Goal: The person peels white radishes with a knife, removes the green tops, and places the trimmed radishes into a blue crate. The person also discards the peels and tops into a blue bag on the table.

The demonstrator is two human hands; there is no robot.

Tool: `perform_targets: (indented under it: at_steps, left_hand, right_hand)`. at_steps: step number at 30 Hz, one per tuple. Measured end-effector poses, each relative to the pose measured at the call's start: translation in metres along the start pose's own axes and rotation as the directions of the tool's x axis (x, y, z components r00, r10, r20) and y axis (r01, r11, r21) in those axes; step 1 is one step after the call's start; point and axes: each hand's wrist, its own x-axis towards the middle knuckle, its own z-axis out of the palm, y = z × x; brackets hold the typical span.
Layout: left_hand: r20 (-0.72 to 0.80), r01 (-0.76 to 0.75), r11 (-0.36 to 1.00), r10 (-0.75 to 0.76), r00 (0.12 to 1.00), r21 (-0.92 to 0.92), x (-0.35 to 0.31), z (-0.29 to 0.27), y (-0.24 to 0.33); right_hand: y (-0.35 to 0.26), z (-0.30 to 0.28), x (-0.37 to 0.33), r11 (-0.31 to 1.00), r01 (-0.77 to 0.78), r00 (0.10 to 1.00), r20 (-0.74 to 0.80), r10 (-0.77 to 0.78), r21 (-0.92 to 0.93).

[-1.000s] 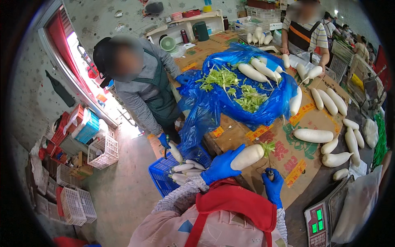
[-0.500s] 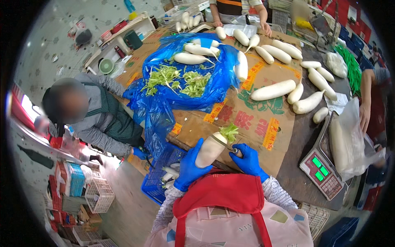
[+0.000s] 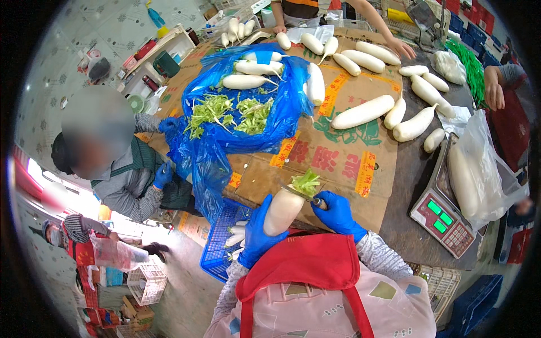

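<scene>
My left hand (image 3: pixel 257 234), in a blue glove, is wrapped round a thick white daikon radish (image 3: pixel 283 210), held tilted above the near table edge. Pale green cut leaf stalks (image 3: pixel 306 182) stick up from its far end. In my blue-gloved right hand (image 3: pixel 338 215) is a knife (image 3: pixel 320 203), gripped by its handle. Its blade lies across the radish's crown, just below the stalks. Beyond, a blue plastic bag (image 3: pixel 209 147) holds trimmed greens (image 3: pixel 211 112) and several radishes (image 3: pixel 248 81).
Several loose radishes (image 3: pixel 363 112) lie on the cardboard-covered table (image 3: pixel 262 177). At right a scale (image 3: pixel 442 217) bears a bagged radish (image 3: pixel 463 174). A blue basket (image 3: pixel 217 248) with radishes stands at my left. Co-workers are at the left (image 3: pixel 127 174), far side and right.
My knife's handle has risen slightly beside the radish crown. The left co-worker raised a gloved hand; the far person's arm reached right; the right person's hand left the bag. Another person appears lower left.
</scene>
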Motion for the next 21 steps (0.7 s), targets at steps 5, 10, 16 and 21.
perform_targets:
  at_steps: [5, 10, 16, 21]
  left_hand:
    - [-0.002, 0.060, 0.995, -0.060, 0.998, -0.085, -0.004, -0.006, 0.009]
    - [0.024, 0.110, 0.988, -0.108, 0.994, -0.111, -0.012, -0.006, -0.005]
    - [0.019, 0.069, 0.996, -0.068, 0.998, -0.063, -0.022, -0.001, -0.018]
    - [-0.030, 0.023, 0.992, -0.027, 0.999, -0.122, -0.029, 0.006, -0.035]
  right_hand:
    - [0.015, 0.000, 0.010, 0.997, 0.058, 0.998, -0.011, -0.059, -0.041]
    - [0.028, 0.008, 0.013, 0.989, 0.025, 1.000, 0.015, -0.023, -0.146]
    - [0.038, 0.013, 0.009, 0.988, 0.013, 0.999, 0.041, -0.007, -0.151]
    - [0.036, 0.013, 0.009, 0.984, 0.008, 0.998, 0.067, 0.004, -0.179]
